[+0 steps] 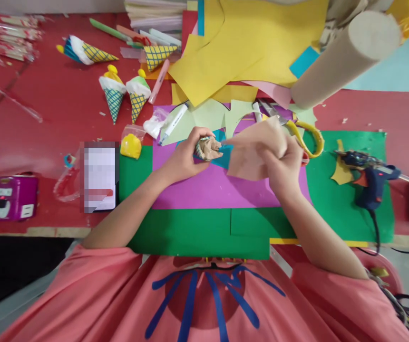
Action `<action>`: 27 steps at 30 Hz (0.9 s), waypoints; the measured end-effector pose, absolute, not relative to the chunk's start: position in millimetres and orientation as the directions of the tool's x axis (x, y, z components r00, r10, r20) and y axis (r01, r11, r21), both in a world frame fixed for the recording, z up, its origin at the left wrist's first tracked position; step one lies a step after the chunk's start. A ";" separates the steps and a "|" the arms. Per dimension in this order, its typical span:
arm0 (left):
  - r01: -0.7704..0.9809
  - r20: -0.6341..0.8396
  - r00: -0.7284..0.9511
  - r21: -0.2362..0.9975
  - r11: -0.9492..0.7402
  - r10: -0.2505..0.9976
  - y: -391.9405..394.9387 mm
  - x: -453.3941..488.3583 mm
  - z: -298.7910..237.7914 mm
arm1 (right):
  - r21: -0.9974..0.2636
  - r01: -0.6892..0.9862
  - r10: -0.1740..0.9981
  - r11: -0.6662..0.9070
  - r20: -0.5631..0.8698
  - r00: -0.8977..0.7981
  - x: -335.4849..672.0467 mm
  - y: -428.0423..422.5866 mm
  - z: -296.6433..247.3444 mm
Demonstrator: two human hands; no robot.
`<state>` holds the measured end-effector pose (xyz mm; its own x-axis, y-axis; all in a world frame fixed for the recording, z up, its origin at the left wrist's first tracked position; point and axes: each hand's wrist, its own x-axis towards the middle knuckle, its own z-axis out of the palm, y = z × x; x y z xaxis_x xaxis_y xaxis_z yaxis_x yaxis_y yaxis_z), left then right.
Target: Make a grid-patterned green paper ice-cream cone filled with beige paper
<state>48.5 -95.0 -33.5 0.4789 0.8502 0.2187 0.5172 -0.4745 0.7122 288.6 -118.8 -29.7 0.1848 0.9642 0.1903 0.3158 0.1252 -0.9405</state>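
Observation:
My left hand [186,156] is wrapped round a small paper cone, whose open end faces right and is filled with crumpled brown paper [209,148]. Between the fingers and thumb of my right hand [286,164] is a loose sheet of thin brown paper [249,152], partly blurred. The sheet's left tip reaches close to the stuffed cone; whether they touch I cannot tell. Both hands are above a purple sheet [190,192] with blue paper scraps on it. Yellow-handled scissors [313,140] lie just beyond my right hand, partly covered by the brown paper.
Finished paper ice-cream cones [113,97] lie at the back left. A phone [100,178] and a bag of yellow clay [131,145] are on the left. To the right are a glue gun [368,178] and a tall paper roll [347,59]. Yellow sheets [247,42] cover the back.

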 end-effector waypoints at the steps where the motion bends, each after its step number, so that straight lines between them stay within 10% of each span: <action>1: 0.514 0.213 0.470 0.723 -0.462 0.857 -96.8 52.9 -34.9 | -0.950 0.277 0.915 0.147 0.237 0.326 289.5 -117.7 -29.5; 5: 0.544 0.132 0.493 0.725 -0.423 0.860 -101.5 67.0 -40.9 | -0.935 0.282 0.807 0.213 0.332 0.488 285.1 -120.8 -33.6; 13: 0.696 -0.084 0.548 0.599 -0.397 0.832 -107.8 74.0 -41.9 | -0.926 0.241 0.957 0.290 0.285 -0.053 274.1 -140.5 -45.8; 27: 0.777 -0.188 0.549 0.474 -0.415 0.814 -106.4 70.6 -41.8 | -0.846 0.167 0.767 0.506 0.352 -0.537 277.9 -139.3 -38.7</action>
<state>70.6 -106.4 -41.8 0.5494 0.8142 -0.1878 0.7766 -0.4146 0.4744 277.9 -139.3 -38.7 -0.5366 0.7669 0.3521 0.1671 0.5056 -0.8464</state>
